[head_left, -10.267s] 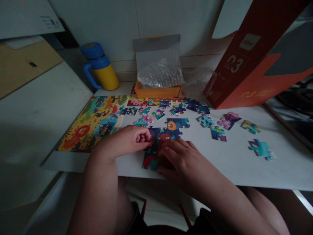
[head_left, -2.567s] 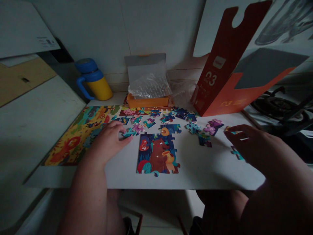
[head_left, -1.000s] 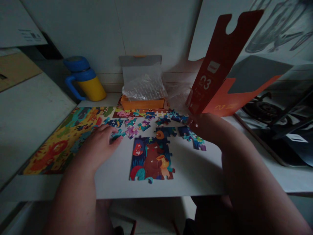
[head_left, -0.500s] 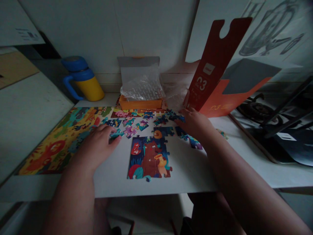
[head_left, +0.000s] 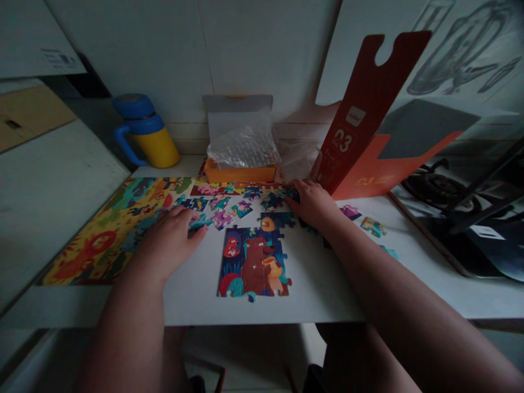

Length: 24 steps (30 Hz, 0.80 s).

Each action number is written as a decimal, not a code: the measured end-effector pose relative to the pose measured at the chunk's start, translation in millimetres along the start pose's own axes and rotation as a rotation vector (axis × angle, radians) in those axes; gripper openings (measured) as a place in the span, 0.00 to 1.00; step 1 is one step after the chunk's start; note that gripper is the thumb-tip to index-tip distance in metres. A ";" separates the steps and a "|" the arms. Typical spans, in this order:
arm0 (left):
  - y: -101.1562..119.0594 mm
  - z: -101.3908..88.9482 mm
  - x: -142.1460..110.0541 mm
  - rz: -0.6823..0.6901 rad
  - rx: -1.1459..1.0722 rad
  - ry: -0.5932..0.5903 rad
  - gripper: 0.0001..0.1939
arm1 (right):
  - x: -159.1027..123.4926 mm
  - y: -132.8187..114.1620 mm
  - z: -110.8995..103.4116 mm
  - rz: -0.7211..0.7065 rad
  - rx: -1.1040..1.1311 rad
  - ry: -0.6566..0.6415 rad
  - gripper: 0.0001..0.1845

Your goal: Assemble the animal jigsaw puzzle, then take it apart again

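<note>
A partly joined jigsaw puzzle (head_left: pixel 256 265) with a brown bear lies flat in the middle of the white table. Behind it are scattered several loose puzzle pieces (head_left: pixel 223 218), some teal, some purple, some dark blue. My left hand (head_left: pixel 176 232) rests at their left side, thumb apart from the bent fingers, beside a teal puzzle piece (head_left: pixel 200 221). Over dark blue puzzle pieces (head_left: pixel 291 192) at the back right lies my right hand (head_left: pixel 311 203), its thumb spread from the fingers. Its fingertips touch or hover over them; I cannot tell which. The right hand and forearm partly cover other pieces.
A colourful picture sheet (head_left: pixel 102 232) lies at the left, near a blue and yellow jug (head_left: pixel 153 139). An open orange box (head_left: pixel 241 174) with clear plastic wrap (head_left: pixel 241 144) stands at the back. Right of it are a tall red-orange box (head_left: pixel 360 169) and a black stove (head_left: pixel 446 218).
My right hand has moved left across the loose pieces, uncovering a purple piece and other pieces to its right. The left hand stays nearly in place. The whole view has shifted slightly.
</note>
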<state>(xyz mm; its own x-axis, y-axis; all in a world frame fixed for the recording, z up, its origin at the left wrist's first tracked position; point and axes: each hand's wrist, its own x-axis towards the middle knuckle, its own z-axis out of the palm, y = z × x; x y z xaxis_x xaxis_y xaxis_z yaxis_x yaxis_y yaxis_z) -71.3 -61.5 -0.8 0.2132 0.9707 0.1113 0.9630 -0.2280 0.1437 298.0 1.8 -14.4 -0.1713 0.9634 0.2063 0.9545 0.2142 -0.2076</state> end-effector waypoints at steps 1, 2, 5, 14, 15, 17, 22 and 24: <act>0.7 -0.8 -0.1 -0.002 0.003 -0.002 0.16 | 0.3 -0.1 0.4 0.010 0.000 0.011 0.24; 1.3 -1.4 -0.2 -0.006 0.006 -0.002 0.16 | 0.6 -0.4 1.0 0.019 0.002 0.023 0.23; 1.5 -1.3 -0.2 -0.025 0.008 -0.004 0.15 | 2.2 -1.6 3.4 0.032 0.036 0.065 0.23; -0.4 1.8 -0.5 -0.011 0.027 0.012 0.17 | 2.8 -1.6 -0.6 -0.163 0.108 0.132 0.19; 0.2 1.3 -0.7 -0.012 0.029 0.008 0.16 | 2.1 -2.1 -1.4 -0.229 0.108 0.118 0.20; 1.0 0.5 -1.0 -0.015 0.029 0.006 0.15 | 0.8 -3.5 -2.0 -0.315 0.103 0.069 0.23; -0.8 1.3 -0.6 -0.006 0.016 0.010 0.15 | 0.1 -6.2 -1.8 -0.299 0.142 0.062 0.23; -1.3 1.7 -0.4 -0.008 0.016 0.008 0.15 | 0.4 -6.8 -4.3 -0.266 0.150 0.095 0.23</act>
<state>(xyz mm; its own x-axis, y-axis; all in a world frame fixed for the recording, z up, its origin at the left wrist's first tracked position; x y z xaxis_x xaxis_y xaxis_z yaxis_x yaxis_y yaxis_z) -72.4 -61.5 -2.7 0.2041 0.9718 0.1178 0.9673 -0.2187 0.1287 292.5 0.0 -8.8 -0.3800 0.8524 0.3592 0.8313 0.4850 -0.2716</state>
